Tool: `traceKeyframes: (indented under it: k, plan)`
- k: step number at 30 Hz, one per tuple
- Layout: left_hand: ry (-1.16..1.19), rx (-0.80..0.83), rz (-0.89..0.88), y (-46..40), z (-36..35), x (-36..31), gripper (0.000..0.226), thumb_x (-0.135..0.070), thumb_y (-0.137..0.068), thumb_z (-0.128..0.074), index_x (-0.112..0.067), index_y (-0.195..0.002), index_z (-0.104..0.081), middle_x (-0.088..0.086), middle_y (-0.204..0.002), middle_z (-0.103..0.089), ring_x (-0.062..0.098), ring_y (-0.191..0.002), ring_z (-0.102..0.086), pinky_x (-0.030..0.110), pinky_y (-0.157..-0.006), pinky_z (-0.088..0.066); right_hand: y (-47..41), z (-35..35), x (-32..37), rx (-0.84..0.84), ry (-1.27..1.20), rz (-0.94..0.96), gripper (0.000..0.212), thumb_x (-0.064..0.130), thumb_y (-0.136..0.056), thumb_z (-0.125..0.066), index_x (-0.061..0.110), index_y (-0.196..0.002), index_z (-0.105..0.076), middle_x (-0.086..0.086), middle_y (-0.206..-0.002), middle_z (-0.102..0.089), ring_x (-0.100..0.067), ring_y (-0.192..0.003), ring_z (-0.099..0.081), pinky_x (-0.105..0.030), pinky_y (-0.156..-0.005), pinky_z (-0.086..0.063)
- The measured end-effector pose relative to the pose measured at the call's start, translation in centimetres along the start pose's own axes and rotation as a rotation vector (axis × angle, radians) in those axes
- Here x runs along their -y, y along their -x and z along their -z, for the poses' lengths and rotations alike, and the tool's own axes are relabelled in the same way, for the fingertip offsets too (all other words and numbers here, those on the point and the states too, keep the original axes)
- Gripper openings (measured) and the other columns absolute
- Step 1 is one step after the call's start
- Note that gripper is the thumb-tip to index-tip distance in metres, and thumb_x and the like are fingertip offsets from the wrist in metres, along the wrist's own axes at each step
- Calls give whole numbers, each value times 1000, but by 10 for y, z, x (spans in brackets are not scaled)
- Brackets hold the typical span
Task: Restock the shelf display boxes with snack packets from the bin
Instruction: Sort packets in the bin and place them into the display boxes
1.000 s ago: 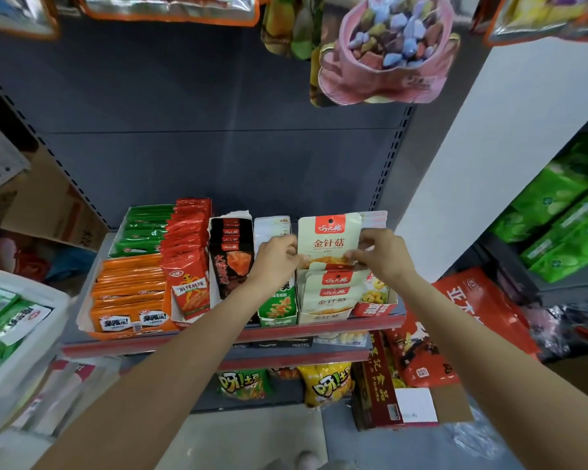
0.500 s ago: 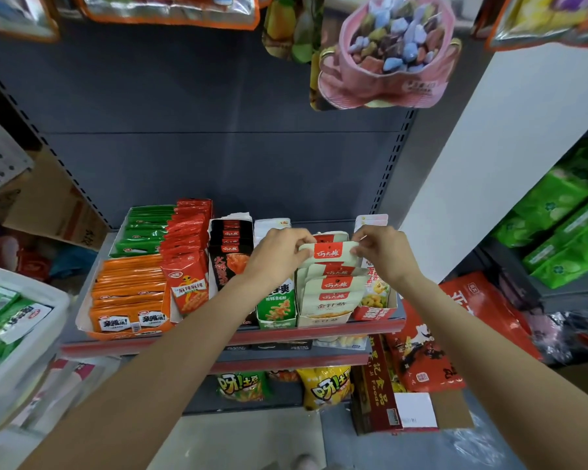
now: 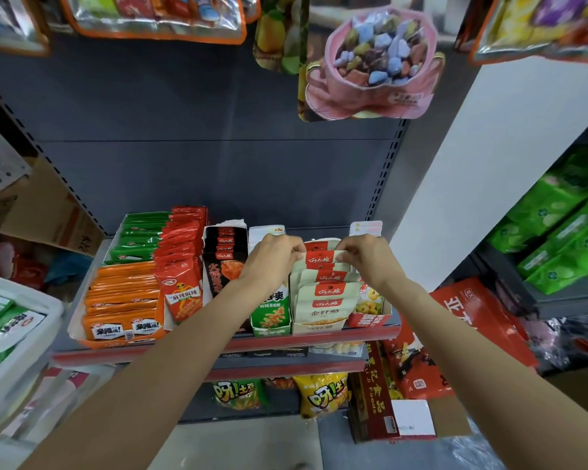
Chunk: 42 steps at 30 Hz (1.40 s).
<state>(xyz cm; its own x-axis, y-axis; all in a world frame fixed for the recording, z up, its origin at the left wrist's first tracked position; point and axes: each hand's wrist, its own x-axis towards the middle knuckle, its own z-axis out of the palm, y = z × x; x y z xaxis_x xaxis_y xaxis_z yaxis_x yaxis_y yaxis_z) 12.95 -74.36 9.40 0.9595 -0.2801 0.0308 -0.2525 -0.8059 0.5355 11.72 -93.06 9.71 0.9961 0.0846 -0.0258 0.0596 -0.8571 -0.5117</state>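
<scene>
The cream snack packets with red header strips (image 3: 323, 286) stand in a row inside their cream cardboard display box (image 3: 319, 325) on the red-edged shelf (image 3: 224, 347). I see my left hand (image 3: 274, 257) and right hand (image 3: 365, 254) pinched on the top corners of the rear packet, one at each side. A second ago that packet stood raised above the row with its full face showing; now it sits down level among the others, only its red strip visible. Just left is a green-and-white box (image 3: 272, 313), then black packets (image 3: 223, 262), red ones (image 3: 182, 293) and an orange stack (image 3: 123, 300). Right of the cream box is a red-and-white box (image 3: 370, 312). A white plastic bin (image 3: 17, 337) with green packets sits far left.
</scene>
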Motion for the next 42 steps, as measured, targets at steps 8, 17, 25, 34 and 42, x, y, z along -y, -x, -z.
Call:
traceKeyframes:
  k: [8, 17, 25, 34, 42]
  plan:
    - [18, -29, 8, 5, 11, 1, 15, -23, -92, -58, -18, -104, -66, -2, -99, -69, 15, -90, -63, 36, -83, -53, -4, -1, 16, 8, 75, 4, 18, 16, -92, -57, 12, -106, -67, -8, -110, -65, -24, -97, -60, -30, -80, -47]
    - [46, -205, 93, 58, 69, 68, 17, -27, -90, -59, -21, -103, -67, -6, -89, -70, 12, -84, -64, 36, -83, -51, -11, -52, 114, -109, 35, 123, 21, 17, -92, -54, 13, -110, -65, -10, -108, -63, -27, -99, -61, -36, -84, -49]
    - [26, -293, 371, 139, 139, 234, 21, -24, -93, -54, -20, -111, -64, 6, -100, -64, 25, -88, -62, 39, -79, -51, -20, -158, 269, -17, 25, 261, 28, 19, -93, -50, 16, -119, -59, -8, -117, -58, -26, -111, -55, -38, -91, -46]
    - [-44, -92, 588, 238, 192, 455, 26, -24, -92, -52, -13, -115, -59, 9, -117, -56, 28, -111, -52, 36, -92, -43, -18, -330, 432, 252, 65, 242, 36, 17, -91, -51, 14, -127, -50, -11, -123, -50, -30, -116, -49, -40, -93, -44]
    - [-255, 355, 520, 287, 199, 578, 48, -26, -88, -58, -13, -132, -44, 5, -135, -44, 21, -119, -48, 33, -95, -43, -35, -440, 496, 606, 136, 250, 63, 18, -93, -53, 18, -149, -23, -4, -155, -21, -26, -139, -26, -45, -107, -35]
